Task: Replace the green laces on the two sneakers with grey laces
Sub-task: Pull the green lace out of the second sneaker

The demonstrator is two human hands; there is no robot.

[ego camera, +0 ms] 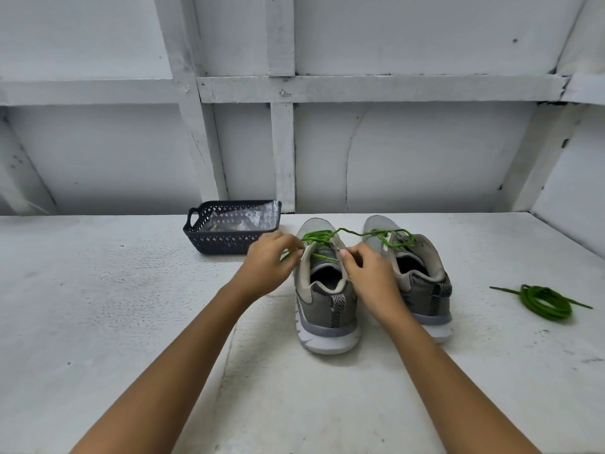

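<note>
Unlacing the nearer sneaker (pixel 322 299), you pinch its green lace (pixel 319 236) at the top eyelets with your left hand (pixel 266 262) while your right hand (pixel 368 273) pinches the eyelet edge. Next, likely, draw the lace out row by row, steadying the shoe.

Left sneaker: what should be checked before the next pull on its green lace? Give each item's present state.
1. The left hand pinches the green lace: ok.
2. The right hand grips the left sneaker at its collar: ok.
3. Lace out of the eyelets: not ok, still threaded.
4. Slack free: not ok, it drapes over the right sneaker.
5. The coiled green lace lies clear of the work: ok.
6. Spare grey laces ready: cannot tell; the basket shows only a plastic bag.
</note>
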